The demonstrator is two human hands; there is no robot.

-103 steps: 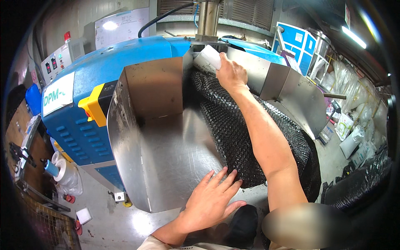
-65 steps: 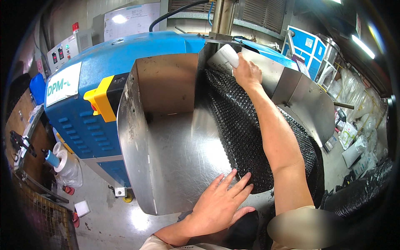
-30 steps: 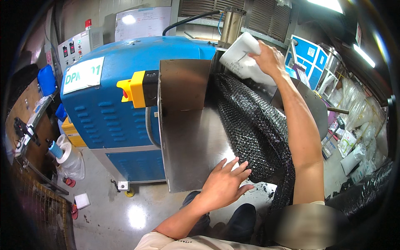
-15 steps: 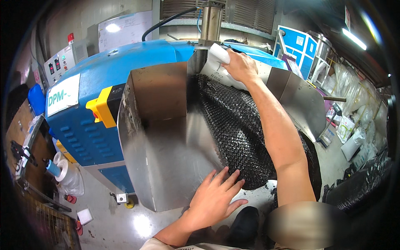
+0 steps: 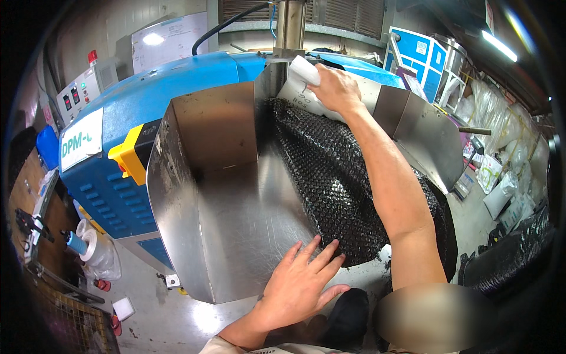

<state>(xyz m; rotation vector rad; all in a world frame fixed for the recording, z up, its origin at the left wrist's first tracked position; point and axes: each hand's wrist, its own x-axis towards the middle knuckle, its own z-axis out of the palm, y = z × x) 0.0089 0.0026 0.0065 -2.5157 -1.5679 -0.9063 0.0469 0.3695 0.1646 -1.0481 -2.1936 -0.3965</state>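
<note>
A: Status on the right hand (image 5: 337, 89)?
B: Grip clamped on a white sheet (image 5: 290, 93), at its upper right part. Thumb side faces left.
A: Where's the sheet?
B: Far end of the steel tray (image 5: 233, 215), right of its back corner, near the foot of the metal cylinder (image 5: 291, 25). Tilted, top edge curled over, dark marks on its face. Its lower edge meets the black bubble wrap (image 5: 336, 192).
A: And the wrap?
B: Runs from that corner down the tray's right half toward the person. Bunched, glossy. Near end reaches past the tray edge. Right forearm crosses above it and hides part.
A: Left hand (image 5: 299, 286)?
B: Grip apart, fingers spread, palm down. Fingertips at the near left edge of the wrap. Can't tell if they touch. Holding nothing.
A: Surroundings?
B: Blue machine (image 5: 171, 79) behind and left of the tray, yellow switch box (image 5: 127, 154) just beside the tray's left wall. White board (image 5: 171, 47) on the wall behind. Film rolls (image 5: 97, 245) at far left. Clear plastic bags (image 5: 501, 115) piled far right, another black bundle (image 5: 510, 259) below them.
</note>
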